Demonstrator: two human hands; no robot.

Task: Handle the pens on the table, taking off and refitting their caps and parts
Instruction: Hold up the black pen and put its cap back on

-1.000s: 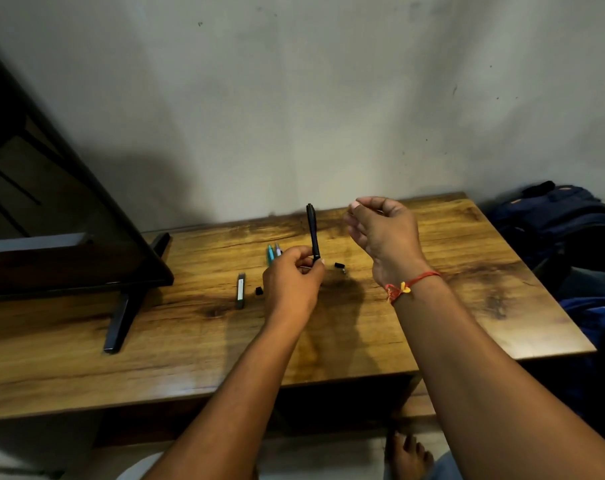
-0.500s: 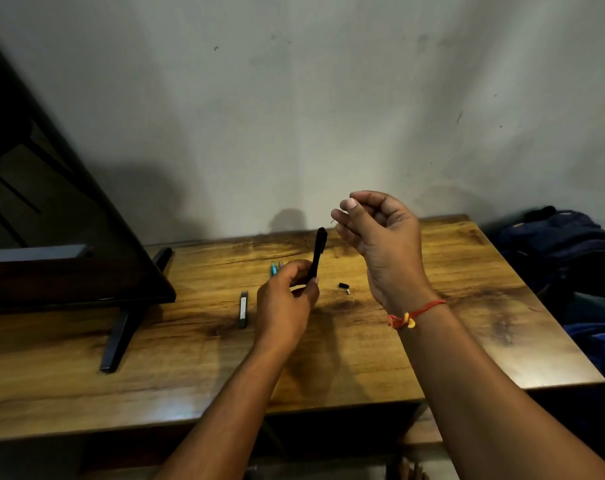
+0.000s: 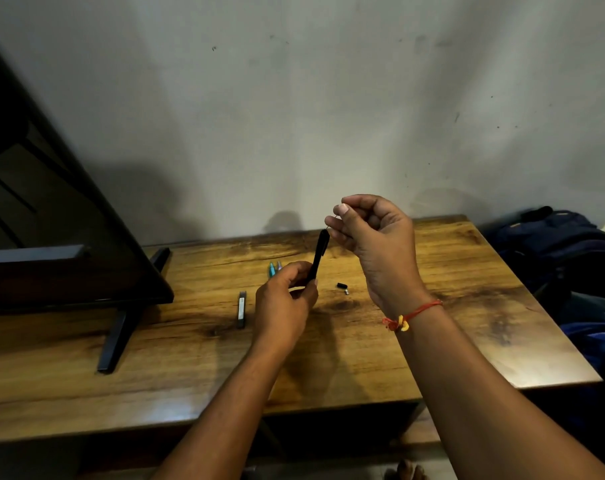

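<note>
While our left hand (image 3: 283,299) grips the slim black plastic pen barrel (image 3: 320,256), our right hand (image 3: 370,237) pinches what may be a thin wire-like part (image 3: 333,216) just above the barrel's tip; we line them up before feeding.

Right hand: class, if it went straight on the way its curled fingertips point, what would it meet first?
Probably the top of the black pen that the left hand holds; depth is unclear.
</note>
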